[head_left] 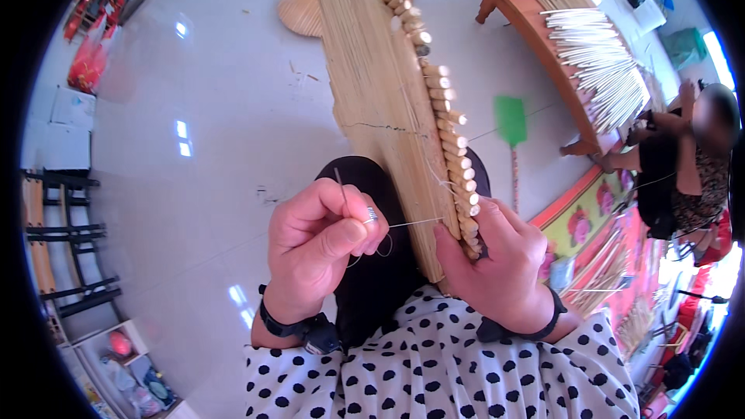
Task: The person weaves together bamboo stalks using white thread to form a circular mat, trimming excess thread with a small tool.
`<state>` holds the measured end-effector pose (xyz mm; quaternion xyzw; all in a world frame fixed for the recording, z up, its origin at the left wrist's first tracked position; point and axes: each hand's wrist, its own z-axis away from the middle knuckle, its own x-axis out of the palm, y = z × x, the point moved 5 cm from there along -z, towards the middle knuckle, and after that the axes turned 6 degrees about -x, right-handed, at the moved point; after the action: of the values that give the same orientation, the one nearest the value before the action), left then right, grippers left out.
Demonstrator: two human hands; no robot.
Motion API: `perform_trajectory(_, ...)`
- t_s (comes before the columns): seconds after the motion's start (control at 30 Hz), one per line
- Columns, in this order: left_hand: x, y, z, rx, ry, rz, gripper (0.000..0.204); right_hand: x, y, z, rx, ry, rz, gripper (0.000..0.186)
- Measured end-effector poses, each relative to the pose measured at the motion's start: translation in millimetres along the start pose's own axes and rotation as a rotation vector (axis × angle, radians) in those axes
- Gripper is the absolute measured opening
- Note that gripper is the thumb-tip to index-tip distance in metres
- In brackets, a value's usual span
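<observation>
A long panel of pale straw-like stalks [380,70] lies lengthwise across my lap, its right edge lined with a row of short round stalk ends [458,151]. My left hand [310,256] is closed in a pinch on a thin dark needle [339,185], left of the panel. A ridged metal thimble ring [372,216] sits on one of its fingers. White thread [415,223] runs taut from this hand to the panel's near right edge, and a loose loop hangs below the fingers. My right hand [500,260] grips that edge, thumb on top, fingers partly hidden beyond the stalk ends.
Right of the panel, a green fly swatter [511,120] lies on the tiled floor. A low wooden table [528,23] holds many white sticks [597,62]. Another person [694,163] sits at the far right. Black-framed racks [74,225] stand left; a round woven fan-like piece [301,4] lies ahead.
</observation>
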<state>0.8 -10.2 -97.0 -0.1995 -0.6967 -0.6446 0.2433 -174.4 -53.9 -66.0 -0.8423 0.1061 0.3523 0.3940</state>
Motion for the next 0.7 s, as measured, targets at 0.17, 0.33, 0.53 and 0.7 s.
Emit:
perform_trajectory(0.17, -6.7, -2.6, -2.1, -0.02, -0.083, 0.073, 0.009, 1.2, -1.4, 0.8, 0.035, -0.038, 0.053, 0.033)
perform_trajectory(0.33, -13.7, -1.4, 2.4, -0.052, -0.11, 0.025, 0.007, 5.4, -5.7, 1.2, 0.036, -0.032, 0.108, 0.031)
perform_trajectory(0.53, -25.7, 6.4, 2.0, -0.043, 0.045, -0.128, 0.006, 6.0, 1.9, 6.3, 0.06, -0.037, 0.166, 0.028)
perform_trajectory(0.7, -81.7, 81.7, 38.8, 0.548, 0.532, -0.487, 0.015, -6.8, 7.6, 12.7, 0.102, -0.027, 0.178, 0.033)
